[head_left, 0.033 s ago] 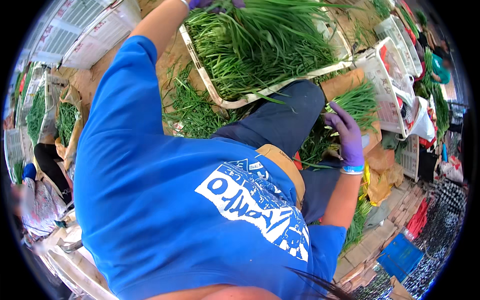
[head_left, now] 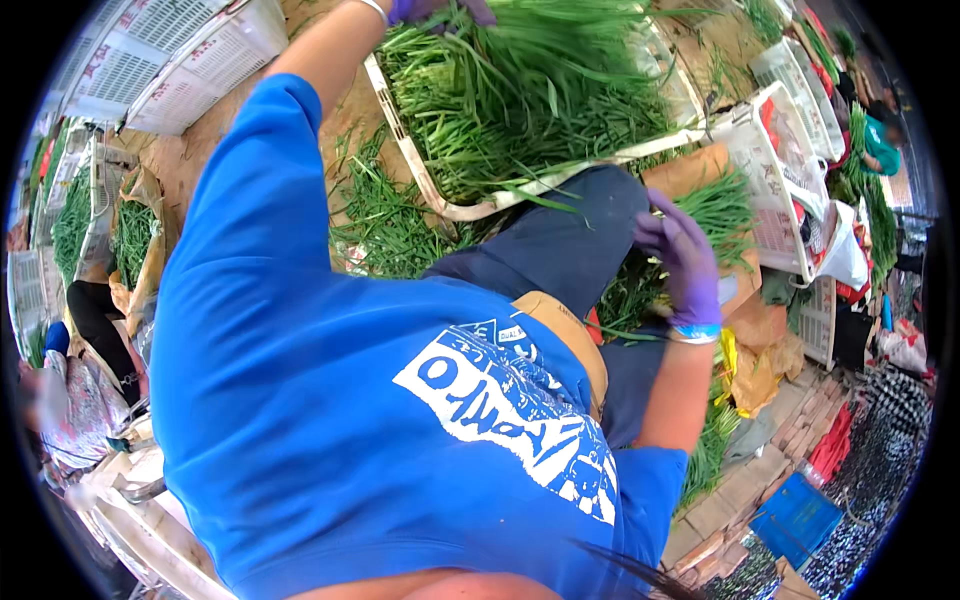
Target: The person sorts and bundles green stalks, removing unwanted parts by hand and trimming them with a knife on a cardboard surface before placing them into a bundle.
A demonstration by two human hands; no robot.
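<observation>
At the top edge my left hand (head_left: pixel 440 14), in a purple glove, is closed on a bunch of long green chives (head_left: pixel 560 50) whose leaves fan out to the right, partly blurred. The bunch lies above a white plastic crate (head_left: pixel 425 185) heaped with more chives (head_left: pixel 480 140). Part of this hand is cut off by the frame. My right hand (head_left: pixel 685 255), also gloved in purple, is open beside my raised knee, its fingers bent and slightly apart. Nothing shows in it. Right behind its fingers lies a bundle of chives (head_left: pixel 722 212).
Loose chives (head_left: pixel 385 215) litter the ground left of my knee. Tall white crates (head_left: pixel 205 70) stand at the upper left. On the right are a white crate with bags (head_left: pixel 770 180), crumpled brown paper (head_left: pixel 765 370) and a blue flat object (head_left: pixel 797 518). Other people sit at both sides.
My right hand has shifted slightly left and down, its fingers less upright and closer to my knee. My left hand has moved a little right with the chives.
</observation>
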